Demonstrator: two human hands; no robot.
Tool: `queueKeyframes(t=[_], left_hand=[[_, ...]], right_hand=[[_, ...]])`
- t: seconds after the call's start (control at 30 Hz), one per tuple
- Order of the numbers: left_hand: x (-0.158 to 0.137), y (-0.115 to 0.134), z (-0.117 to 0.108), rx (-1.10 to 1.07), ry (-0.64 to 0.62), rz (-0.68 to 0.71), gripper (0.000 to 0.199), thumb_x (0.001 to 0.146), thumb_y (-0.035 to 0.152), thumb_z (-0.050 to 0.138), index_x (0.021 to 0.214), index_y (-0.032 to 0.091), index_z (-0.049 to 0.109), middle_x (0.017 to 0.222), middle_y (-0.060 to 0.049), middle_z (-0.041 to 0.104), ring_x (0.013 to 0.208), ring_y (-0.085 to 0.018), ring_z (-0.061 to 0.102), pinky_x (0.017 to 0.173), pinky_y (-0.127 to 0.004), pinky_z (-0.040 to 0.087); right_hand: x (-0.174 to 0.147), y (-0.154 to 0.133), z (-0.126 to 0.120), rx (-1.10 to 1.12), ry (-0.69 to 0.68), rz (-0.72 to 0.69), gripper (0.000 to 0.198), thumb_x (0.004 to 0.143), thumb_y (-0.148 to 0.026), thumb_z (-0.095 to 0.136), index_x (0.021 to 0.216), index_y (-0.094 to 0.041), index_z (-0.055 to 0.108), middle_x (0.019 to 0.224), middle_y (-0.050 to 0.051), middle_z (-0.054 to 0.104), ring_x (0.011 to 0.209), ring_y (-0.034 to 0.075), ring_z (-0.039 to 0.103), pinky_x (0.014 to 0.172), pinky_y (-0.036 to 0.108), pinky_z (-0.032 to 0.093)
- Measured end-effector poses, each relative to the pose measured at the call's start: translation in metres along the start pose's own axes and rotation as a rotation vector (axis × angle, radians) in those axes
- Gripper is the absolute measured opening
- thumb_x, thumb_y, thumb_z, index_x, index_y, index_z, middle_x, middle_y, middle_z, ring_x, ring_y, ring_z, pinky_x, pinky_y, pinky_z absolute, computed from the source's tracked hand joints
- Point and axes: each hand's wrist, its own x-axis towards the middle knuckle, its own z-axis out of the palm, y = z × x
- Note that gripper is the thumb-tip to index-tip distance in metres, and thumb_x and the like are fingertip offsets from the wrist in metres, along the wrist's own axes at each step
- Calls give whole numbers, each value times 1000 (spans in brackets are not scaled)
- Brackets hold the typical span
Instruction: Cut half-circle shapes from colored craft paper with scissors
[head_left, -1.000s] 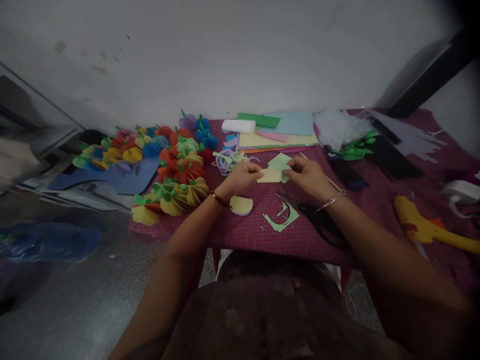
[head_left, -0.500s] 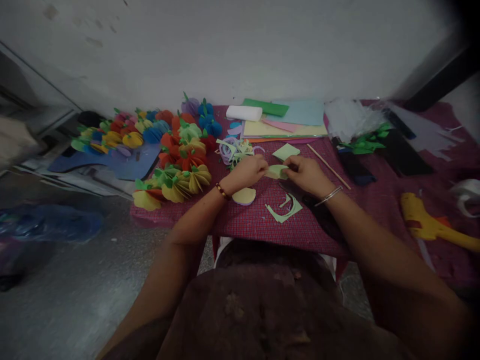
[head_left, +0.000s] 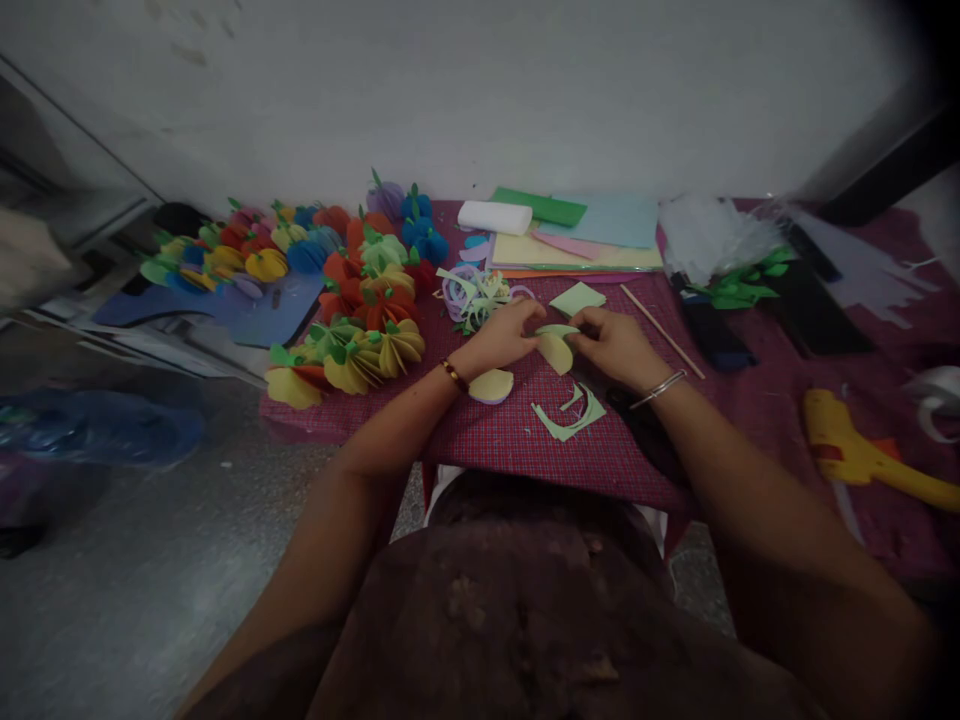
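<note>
Fingers (head_left: 587, 335) of the right hand (head_left: 619, 347) are pressed together on the right edge of a small folded paper (head_left: 556, 352). This paper is pale green on its upper part and more yellow on its lower part, which has a round edge and hangs down. It is between the two hands, above the checked red cloth (head_left: 480, 440). Of the left hand (head_left: 504, 336), the thumb and the first finger come close to the left edge of the same paper; I cannot tell whether they grip it or only touch it.

Just behind the folded paper lies a pale green square (head_left: 577, 299), and to the right of it a thin stick (head_left: 661, 330) lies slantwise. Near the left wrist there is a yellow half-round piece (head_left: 491, 386), flat on the cloth. Thin green offcuts (head_left: 568, 418) lie in front of the hands. Under the right wrist are black scissors (head_left: 637, 420), partly hidden and very dim.

Behind the left hand is a heap of curled strips (head_left: 466, 298). Farther left stand many colourful paper balls (head_left: 382, 300) with green tops, close against each other. At the back, near the wall (head_left: 450, 100), a white roll (head_left: 495, 216) lies beside stacked sheets (head_left: 592, 256). On the far right rests a yellow glue gun (head_left: 844, 445), well apart from the hands.
</note>
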Motion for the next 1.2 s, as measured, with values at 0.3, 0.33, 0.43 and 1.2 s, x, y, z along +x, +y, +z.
queueKeyframes(t=[0.3,0.33,0.43,1.2], left_hand=[[3,0,5,-219,-121,-178,11,78,15,59,67,14,60,61,3,54,60,-10,48,63,-26,37],[4,1,4,-267,-117,-220,12,78,15,59,66,15,57,59,3,52,57,-10,47,60,-25,37],[4,1,2,-392,-109,-333,14,80,15,58,66,15,54,56,4,52,50,-9,49,55,-24,38],[3,-17,9,-243,-137,-188,9,71,9,53,67,16,57,57,4,56,56,-10,50,60,-24,39]], right_hand=[[-2,2,-1,81,63,6,18,82,-28,60,94,-18,68,88,8,74,77,22,65,69,31,46],[-3,2,-2,63,100,24,19,83,-31,59,93,-18,68,88,8,74,77,22,65,69,32,46],[-7,3,-4,-30,76,85,24,86,-40,59,84,-17,68,81,9,73,73,22,64,65,32,44],[-11,-2,3,-360,3,85,21,84,-36,66,95,-19,70,86,10,75,73,25,65,62,33,38]])
